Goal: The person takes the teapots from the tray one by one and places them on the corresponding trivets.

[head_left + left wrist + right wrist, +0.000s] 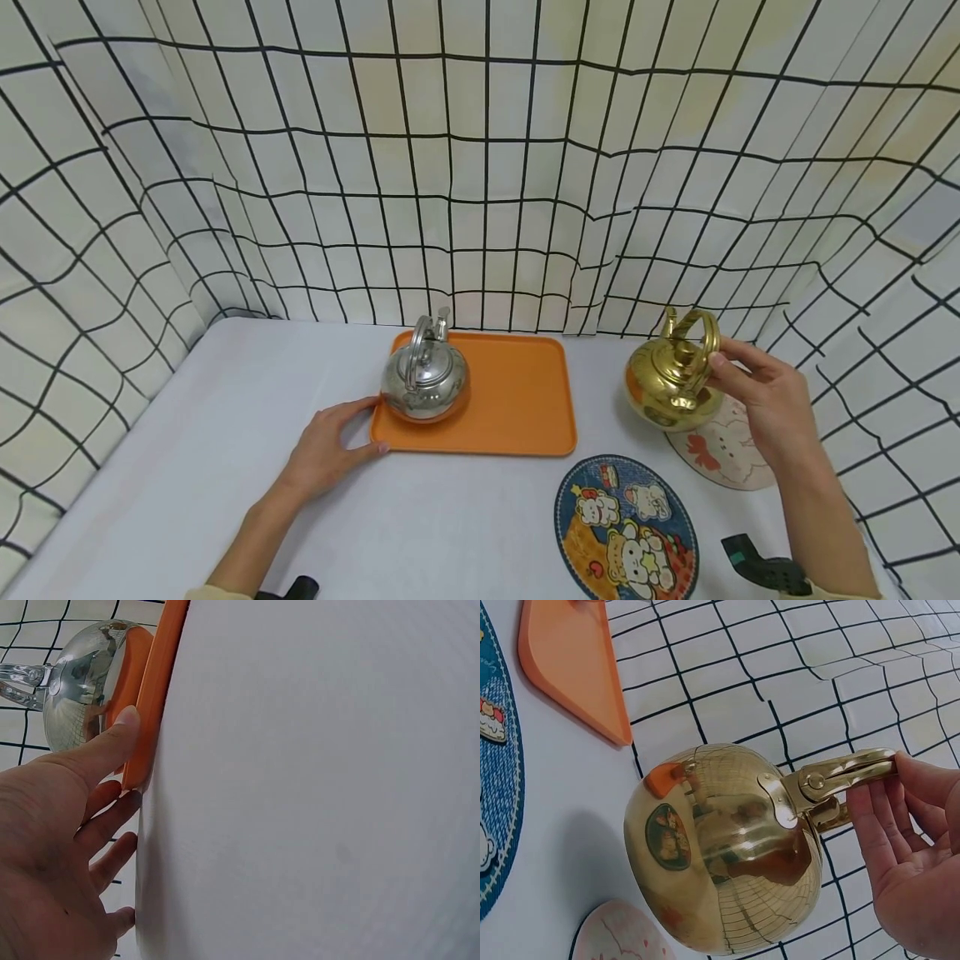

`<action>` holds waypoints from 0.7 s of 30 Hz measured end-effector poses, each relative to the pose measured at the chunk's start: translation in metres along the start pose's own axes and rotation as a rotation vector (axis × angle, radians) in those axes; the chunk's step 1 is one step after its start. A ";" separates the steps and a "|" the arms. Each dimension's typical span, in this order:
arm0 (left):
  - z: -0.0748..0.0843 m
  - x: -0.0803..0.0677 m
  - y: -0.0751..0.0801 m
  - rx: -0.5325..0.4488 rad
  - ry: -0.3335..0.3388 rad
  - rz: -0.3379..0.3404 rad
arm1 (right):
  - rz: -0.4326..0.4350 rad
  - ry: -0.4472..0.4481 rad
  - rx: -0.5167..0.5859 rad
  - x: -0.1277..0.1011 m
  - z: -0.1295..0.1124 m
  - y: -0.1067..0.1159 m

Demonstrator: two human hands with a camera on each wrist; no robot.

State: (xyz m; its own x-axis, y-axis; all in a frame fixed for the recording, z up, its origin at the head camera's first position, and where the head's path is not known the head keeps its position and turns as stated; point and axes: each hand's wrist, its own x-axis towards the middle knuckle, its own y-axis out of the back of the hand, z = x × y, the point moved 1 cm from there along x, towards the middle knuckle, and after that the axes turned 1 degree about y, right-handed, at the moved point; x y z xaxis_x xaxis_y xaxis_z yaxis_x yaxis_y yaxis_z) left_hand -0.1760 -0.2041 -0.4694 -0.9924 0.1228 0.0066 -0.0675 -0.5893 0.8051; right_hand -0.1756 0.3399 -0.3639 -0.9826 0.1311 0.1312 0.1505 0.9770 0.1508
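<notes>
My right hand [757, 392] has the gold kettle [670, 379] by its bail handle — fingers curled over the raised loop, thumb behind it — because that is the one part that lets me carry the round body without it rolling in my palm. The kettle hangs upright just above the pale mat [723, 450] at the right of the table [225, 433]; whether its base touches the mat I cannot tell from here. In the right wrist view the handle [847, 771] sits between my fingertips [874, 817] rather than deep in the fist, a light grip. My left hand [326, 450] holds nothing: the fingers lie nearly straight, thumb on the rim and fingers against the near left corner of the orange tray [517, 400] — steadying it, I judge, so it stays put on the smooth cloth. The silver kettle [424, 379] stands on that tray's left end, handle up. The blue mat [626, 529] lies bare in front, between tray and pale mat.
</notes>
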 end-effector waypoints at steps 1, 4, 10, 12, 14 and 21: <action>0.000 0.000 0.000 -0.001 0.002 0.000 | 0.000 -0.010 0.002 0.000 0.000 0.002; -0.001 0.000 0.000 -0.006 0.006 -0.005 | 0.004 -0.018 -0.003 -0.002 0.002 0.006; -0.001 0.000 -0.001 -0.011 0.011 -0.008 | 0.019 -0.011 0.010 -0.003 0.005 0.015; -0.001 0.000 -0.001 -0.010 0.012 -0.007 | 0.024 -0.017 0.015 -0.004 0.006 0.017; -0.001 0.000 -0.001 -0.009 0.010 -0.006 | 0.028 -0.016 0.027 -0.005 0.007 0.019; -0.001 0.000 -0.001 -0.005 0.005 -0.004 | 0.061 -0.017 0.073 -0.008 0.010 0.029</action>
State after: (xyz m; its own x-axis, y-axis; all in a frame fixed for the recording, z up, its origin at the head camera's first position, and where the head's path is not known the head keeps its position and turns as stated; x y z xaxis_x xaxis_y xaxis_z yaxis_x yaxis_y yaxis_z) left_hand -0.1760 -0.2042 -0.4709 -0.9926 0.1214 0.0007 -0.0719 -0.5928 0.8021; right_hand -0.1647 0.3691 -0.3702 -0.9736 0.1931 0.1216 0.2026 0.9767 0.0709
